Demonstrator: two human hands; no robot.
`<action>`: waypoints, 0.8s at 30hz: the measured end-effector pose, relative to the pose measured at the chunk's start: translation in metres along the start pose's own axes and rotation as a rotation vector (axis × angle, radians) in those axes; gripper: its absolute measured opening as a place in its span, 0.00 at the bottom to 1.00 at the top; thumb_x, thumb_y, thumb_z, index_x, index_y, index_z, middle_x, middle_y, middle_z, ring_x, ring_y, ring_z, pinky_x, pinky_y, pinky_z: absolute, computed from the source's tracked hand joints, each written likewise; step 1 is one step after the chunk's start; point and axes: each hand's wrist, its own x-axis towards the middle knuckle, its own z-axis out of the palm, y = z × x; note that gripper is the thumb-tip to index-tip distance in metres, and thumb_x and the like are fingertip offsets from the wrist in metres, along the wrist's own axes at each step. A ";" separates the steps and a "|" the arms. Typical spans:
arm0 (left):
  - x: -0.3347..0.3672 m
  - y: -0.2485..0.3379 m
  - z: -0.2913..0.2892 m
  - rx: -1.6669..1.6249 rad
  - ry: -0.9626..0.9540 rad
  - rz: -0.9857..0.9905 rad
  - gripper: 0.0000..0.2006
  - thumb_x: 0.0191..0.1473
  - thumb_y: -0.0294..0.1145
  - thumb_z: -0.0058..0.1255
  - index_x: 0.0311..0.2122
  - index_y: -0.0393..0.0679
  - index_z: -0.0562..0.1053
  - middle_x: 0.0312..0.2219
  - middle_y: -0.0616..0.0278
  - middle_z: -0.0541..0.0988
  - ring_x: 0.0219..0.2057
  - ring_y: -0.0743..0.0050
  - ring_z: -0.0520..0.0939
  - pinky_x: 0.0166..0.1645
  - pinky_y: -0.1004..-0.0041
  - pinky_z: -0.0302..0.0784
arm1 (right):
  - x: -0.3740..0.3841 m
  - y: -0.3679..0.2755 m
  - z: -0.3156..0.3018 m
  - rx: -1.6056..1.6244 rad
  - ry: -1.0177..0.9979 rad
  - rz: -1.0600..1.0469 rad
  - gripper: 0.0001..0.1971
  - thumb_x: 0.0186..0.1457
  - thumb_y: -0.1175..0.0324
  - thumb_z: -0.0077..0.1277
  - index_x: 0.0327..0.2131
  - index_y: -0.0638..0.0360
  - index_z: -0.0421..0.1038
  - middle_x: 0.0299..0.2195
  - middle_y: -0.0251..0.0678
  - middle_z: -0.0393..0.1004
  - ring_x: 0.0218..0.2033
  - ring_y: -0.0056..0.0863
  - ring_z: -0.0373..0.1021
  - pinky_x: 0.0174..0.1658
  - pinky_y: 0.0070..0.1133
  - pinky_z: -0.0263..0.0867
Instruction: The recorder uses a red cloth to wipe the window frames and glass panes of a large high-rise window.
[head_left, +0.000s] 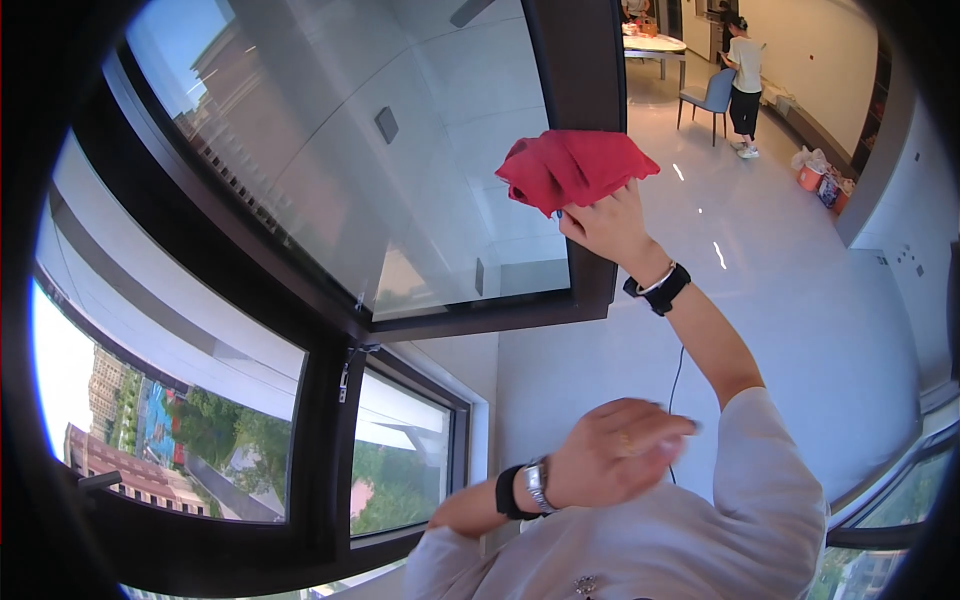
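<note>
My right hand grips a crumpled red cloth and presses it against the dark frame of an opened window sash, near its free edge. The cloth overlaps part of the glass pane as well. A black band and a light bracelet circle that wrist. In front of my chest is my left hand, away from the window and the cloth. Its fingers are smeared by motion, and nothing shows in them. That wrist carries a silver watch and a black band.
The dark window frame stands on the left, with trees and buildings outside. A thin cable runs over the pale floor. Farther back are a person, a blue chair, a table and several bags by the wall.
</note>
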 end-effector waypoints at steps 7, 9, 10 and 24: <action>0.097 0.029 0.016 -0.736 -0.008 0.236 0.12 0.53 0.30 0.49 0.44 0.47 0.72 0.32 0.60 0.74 0.24 0.65 0.73 0.26 0.73 0.66 | -0.010 0.004 0.004 0.069 -0.037 -0.014 0.10 0.37 0.64 0.54 0.29 0.44 0.72 0.36 0.28 0.70 0.38 0.31 0.65 0.41 0.33 0.59; 0.111 0.025 0.018 -1.124 -0.281 0.350 0.21 0.63 0.37 0.27 0.53 0.36 0.66 0.58 0.55 0.59 0.52 0.63 0.61 0.53 0.69 0.61 | -0.010 0.003 0.003 0.084 -0.028 -0.013 0.10 0.37 0.64 0.54 0.29 0.44 0.72 0.36 0.28 0.71 0.39 0.31 0.65 0.41 0.33 0.59; 0.113 0.023 0.021 -1.120 -0.276 0.344 0.21 0.63 0.37 0.27 0.53 0.36 0.66 0.58 0.55 0.59 0.52 0.63 0.61 0.53 0.69 0.61 | -0.010 0.005 0.003 0.078 -0.019 -0.018 0.10 0.37 0.64 0.54 0.29 0.43 0.72 0.36 0.28 0.71 0.39 0.31 0.66 0.42 0.33 0.59; 0.128 -0.001 0.027 -1.537 0.057 0.188 0.15 0.55 0.23 0.37 0.46 0.35 0.73 0.45 0.47 0.70 0.50 0.63 0.63 0.45 0.74 0.65 | -0.018 0.002 0.007 0.200 0.017 0.004 0.15 0.34 0.65 0.56 0.32 0.45 0.73 0.38 0.29 0.73 0.41 0.33 0.68 0.42 0.34 0.60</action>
